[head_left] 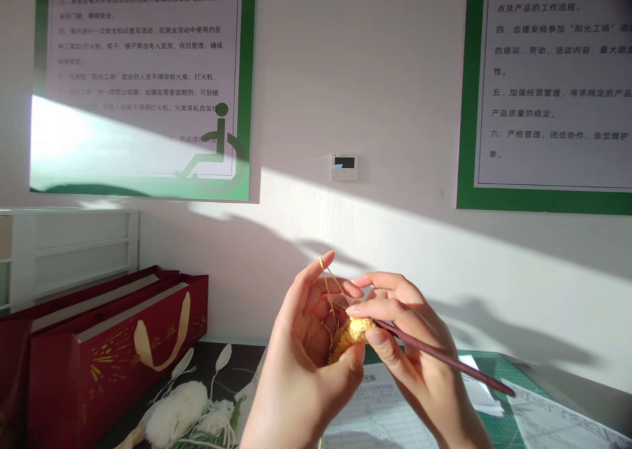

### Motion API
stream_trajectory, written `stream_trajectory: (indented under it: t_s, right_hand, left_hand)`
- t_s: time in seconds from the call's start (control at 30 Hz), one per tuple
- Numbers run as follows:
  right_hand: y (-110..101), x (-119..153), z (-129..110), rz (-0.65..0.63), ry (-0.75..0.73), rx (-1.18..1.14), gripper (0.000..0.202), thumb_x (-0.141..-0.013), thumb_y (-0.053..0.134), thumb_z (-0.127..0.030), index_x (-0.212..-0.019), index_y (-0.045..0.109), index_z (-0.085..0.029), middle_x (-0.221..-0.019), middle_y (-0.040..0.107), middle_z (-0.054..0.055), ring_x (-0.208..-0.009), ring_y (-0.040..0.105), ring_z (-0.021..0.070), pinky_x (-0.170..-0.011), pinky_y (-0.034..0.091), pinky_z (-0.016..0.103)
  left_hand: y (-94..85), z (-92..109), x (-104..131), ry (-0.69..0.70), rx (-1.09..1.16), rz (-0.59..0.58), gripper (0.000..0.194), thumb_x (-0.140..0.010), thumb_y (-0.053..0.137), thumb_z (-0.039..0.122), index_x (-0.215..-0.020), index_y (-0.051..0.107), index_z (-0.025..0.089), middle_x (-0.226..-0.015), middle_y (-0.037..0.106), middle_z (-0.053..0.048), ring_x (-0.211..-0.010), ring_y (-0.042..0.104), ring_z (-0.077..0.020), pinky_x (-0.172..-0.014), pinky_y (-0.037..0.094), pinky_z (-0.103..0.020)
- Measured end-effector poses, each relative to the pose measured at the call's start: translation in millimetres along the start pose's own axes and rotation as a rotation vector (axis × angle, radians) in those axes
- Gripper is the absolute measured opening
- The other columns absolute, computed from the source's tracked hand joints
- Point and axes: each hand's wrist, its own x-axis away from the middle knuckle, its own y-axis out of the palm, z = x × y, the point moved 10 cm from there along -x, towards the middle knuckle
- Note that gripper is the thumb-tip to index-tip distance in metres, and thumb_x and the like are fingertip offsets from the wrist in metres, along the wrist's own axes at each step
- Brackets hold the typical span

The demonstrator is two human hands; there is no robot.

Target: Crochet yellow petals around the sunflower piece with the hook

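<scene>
Left hand (316, 350), partly curled, grips yellow crochet piece (354, 334), yarn (328, 283) looped over raised index finger. Right hand (412, 337) pinches dark hook (444, 357) at the piece, above printed sheet (378, 403).

Head view: worn on the head, looking forward and slightly down
Wall (301, 74): faced nearly square, across upper and middle frame
Left hand (309, 357), right hand (419, 350): close to the lens, lower centre
Bench (241, 357): seen at a shallow angle, bottom of frame
</scene>
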Motion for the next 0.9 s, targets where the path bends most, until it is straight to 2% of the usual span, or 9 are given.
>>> stream_trajectory:
  t_s: [0.13, 0.23, 0.33, 0.47, 0.73, 0.9]
  right_hand:
    - [1, -1, -2, -0.006, 0.036, 0.058, 0.018, -0.100, 0.054, -0.041, -0.111, 0.065, -0.031, -0.121, 0.060, 0.006, -0.115, 0.065, 0.0199, -0.083, 0.059, 0.026]
    - [3, -3, -1, -0.022, 0.048, 0.061, 0.009, -0.099, 0.056, -0.034, -0.105, 0.060, -0.030, -0.108, 0.063, 0.003, -0.106, 0.066, 0.0179, -0.082, 0.057, 0.026]
    - [6, -3, 4, -0.095, 0.086, -0.011, 0.006, -0.099, 0.054, -0.028, -0.104, 0.056, -0.029, -0.105, 0.063, 0.001, -0.092, 0.067, 0.0151, -0.079, 0.056, 0.025]
    - [5, -1, 10, -0.118, 0.134, -0.169, 0.007, -0.099, 0.052, -0.025, -0.105, 0.053, -0.029, -0.102, 0.059, 0.000, -0.089, 0.066, 0.0142, -0.078, 0.057, 0.023]
    - [2, 3, 14, -0.078, 0.145, -0.293, 0.009, -0.099, 0.056, -0.027, -0.105, 0.050, -0.029, -0.106, 0.059, 0.002, -0.094, 0.066, 0.0158, -0.084, 0.059, 0.028]
    - [7, 12, 25, -0.141, 0.238, -0.258, 0.015, -0.098, 0.058, -0.037, -0.111, 0.052, -0.031, -0.110, 0.059, 0.002, -0.089, 0.062, 0.0152, -0.085, 0.059, 0.030]
  left_hand:
    - [-1.5, -2, 2, -0.005, -0.039, 0.029, 0.077, -0.070, 0.082, 0.004, -0.138, 0.055, 0.027, -0.112, 0.071, -0.008, -0.100, 0.071, -0.0228, -0.078, 0.058, -0.024]
    - [-0.1, -3, 4, -0.016, -0.033, 0.016, 0.077, -0.071, 0.084, 0.007, -0.139, 0.053, 0.027, -0.119, 0.071, -0.010, -0.103, 0.072, -0.0247, -0.083, 0.060, -0.026]
    - [2.1, -3, 5, -0.005, -0.043, -0.013, 0.074, -0.073, 0.081, 0.008, -0.139, 0.053, 0.026, -0.122, 0.071, -0.013, -0.107, 0.072, -0.0275, -0.084, 0.060, -0.028]
    - [2.3, -4, 5, 0.005, -0.060, -0.018, 0.075, -0.071, 0.080, 0.003, -0.138, 0.055, 0.027, -0.127, 0.070, -0.014, -0.114, 0.070, -0.0310, -0.082, 0.061, -0.027]
    - [3.1, 3, 8, 0.039, -0.097, -0.017, 0.071, -0.071, 0.080, 0.003, -0.134, 0.059, 0.029, -0.135, 0.067, -0.012, -0.116, 0.070, -0.0303, -0.088, 0.061, -0.026]
    - [4.0, 6, 11, 0.020, -0.103, -0.020, 0.062, -0.073, 0.083, 0.008, -0.129, 0.065, 0.029, -0.138, 0.067, -0.010, -0.120, 0.068, -0.0328, -0.094, 0.060, -0.031]
